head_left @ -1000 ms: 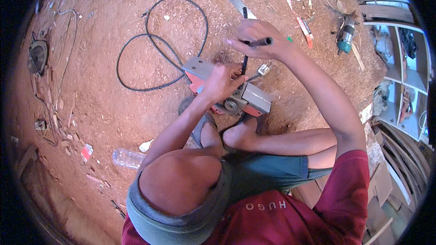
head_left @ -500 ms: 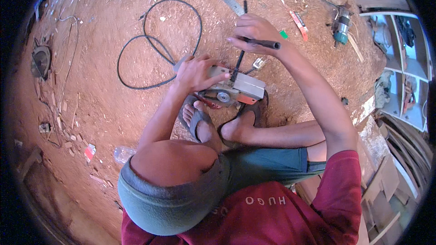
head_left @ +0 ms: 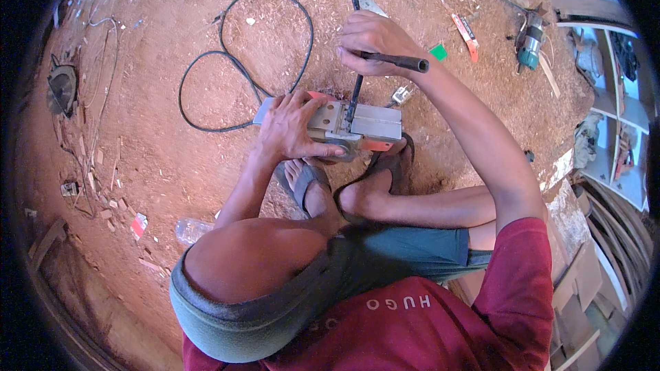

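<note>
An electric hand planer (head_left: 381,122) lies with its grey flat sole facing up, just in front of my sandalled feet. My left hand (head_left: 292,127) is closed over its left part, with the thumb along the near side and the fingers across the sole. In my right fist (head_left: 371,42) is a black socket wrench (head_left: 402,62), whose open-ended arm points right. Its long shaft runs down to the slot across the middle of the planer; my fingers hide where the bars meet. The wrench's tip meets the planer at the slot.
A black cord (head_left: 309,31) loops on the dusty floor at the far left of the planer. A green-and-silver power tool (head_left: 530,47) lies at right, a circular saw (head_left: 63,88) at far left. A plastic bottle (head_left: 192,231) is by my left knee; shelves (head_left: 619,89) stand at right.
The planer has rolled so that its sole faces up more squarely. My left thumb has shifted from the sole to the near side. My right hand has moved slightly left with the wrench.
</note>
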`<state>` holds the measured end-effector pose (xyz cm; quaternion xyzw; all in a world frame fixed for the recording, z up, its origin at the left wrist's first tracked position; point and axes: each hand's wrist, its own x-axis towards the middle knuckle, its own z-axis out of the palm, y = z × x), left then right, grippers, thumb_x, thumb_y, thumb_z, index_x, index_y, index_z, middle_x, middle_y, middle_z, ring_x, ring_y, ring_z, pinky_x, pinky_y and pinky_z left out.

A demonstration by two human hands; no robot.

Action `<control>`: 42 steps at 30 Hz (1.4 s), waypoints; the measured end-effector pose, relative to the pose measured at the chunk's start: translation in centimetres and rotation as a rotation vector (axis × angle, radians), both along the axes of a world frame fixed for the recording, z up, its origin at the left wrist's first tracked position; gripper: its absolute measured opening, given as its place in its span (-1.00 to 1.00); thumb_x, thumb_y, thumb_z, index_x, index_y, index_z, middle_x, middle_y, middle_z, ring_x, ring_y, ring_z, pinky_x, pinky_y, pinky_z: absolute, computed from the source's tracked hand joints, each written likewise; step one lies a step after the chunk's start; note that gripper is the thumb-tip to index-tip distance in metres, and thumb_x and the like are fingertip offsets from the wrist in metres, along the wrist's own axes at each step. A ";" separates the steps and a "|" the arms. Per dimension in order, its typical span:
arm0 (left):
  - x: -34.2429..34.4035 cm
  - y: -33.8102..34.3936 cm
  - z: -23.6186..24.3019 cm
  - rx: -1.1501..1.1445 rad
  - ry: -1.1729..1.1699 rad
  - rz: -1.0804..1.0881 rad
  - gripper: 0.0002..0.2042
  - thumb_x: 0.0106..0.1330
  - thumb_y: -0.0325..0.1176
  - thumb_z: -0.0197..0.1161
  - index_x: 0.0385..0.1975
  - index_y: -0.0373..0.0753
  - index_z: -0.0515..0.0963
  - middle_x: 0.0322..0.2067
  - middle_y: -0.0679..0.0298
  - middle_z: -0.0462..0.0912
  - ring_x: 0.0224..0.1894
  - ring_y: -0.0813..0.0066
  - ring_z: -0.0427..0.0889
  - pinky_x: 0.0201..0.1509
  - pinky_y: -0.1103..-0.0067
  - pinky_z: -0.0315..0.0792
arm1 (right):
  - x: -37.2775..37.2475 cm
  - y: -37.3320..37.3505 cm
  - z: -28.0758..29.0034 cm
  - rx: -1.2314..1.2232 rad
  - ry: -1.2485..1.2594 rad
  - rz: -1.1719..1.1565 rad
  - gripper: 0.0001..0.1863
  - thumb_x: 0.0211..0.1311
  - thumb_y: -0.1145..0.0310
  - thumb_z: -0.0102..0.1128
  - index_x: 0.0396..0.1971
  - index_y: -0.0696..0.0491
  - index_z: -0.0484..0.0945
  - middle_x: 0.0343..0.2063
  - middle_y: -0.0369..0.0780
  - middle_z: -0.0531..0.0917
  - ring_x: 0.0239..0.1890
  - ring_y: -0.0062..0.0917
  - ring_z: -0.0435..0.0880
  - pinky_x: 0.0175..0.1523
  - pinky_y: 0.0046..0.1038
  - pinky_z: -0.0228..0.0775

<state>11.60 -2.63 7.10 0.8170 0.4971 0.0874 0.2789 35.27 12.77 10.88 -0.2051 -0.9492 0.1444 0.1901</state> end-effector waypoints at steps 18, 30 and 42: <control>-0.1 0.3 -0.8 0.049 -0.045 -0.026 0.12 -0.27 0.66 0.34 0.19 -0.18 0.60 0.04 0.01 0.59 0.17 -0.01 0.56 0.30 0.15 0.35 | -0.7 -1.3 -1.4 0.078 0.362 -0.139 -0.60 0.36 0.29 0.31 -0.64 0.09 0.38 -0.63 -0.20 0.39 -0.50 -0.30 0.44 -0.28 -0.25 0.32; -0.4 0.4 -1.1 0.023 -0.076 -0.067 0.10 -0.19 0.63 0.34 0.28 -0.13 0.53 0.09 0.04 0.55 0.22 0.01 0.50 0.36 0.13 0.30 | -0.2 -1.6 1.1 0.122 0.127 -0.226 -0.75 0.30 0.29 0.34 -0.48 0.08 0.50 -0.57 -0.21 0.50 -0.41 -0.26 0.55 -0.13 -0.25 0.33; -0.7 0.6 -0.8 -0.034 -0.043 -0.085 0.13 -0.23 0.63 0.37 0.32 -0.10 0.52 0.14 0.02 0.52 0.28 -0.03 0.45 0.43 0.10 0.22 | -1.3 -2.1 0.3 0.107 -0.130 -0.243 -0.75 0.34 0.10 0.29 -0.37 -0.03 0.63 -0.53 -0.23 0.67 -0.29 -0.34 0.71 -0.01 -0.27 0.40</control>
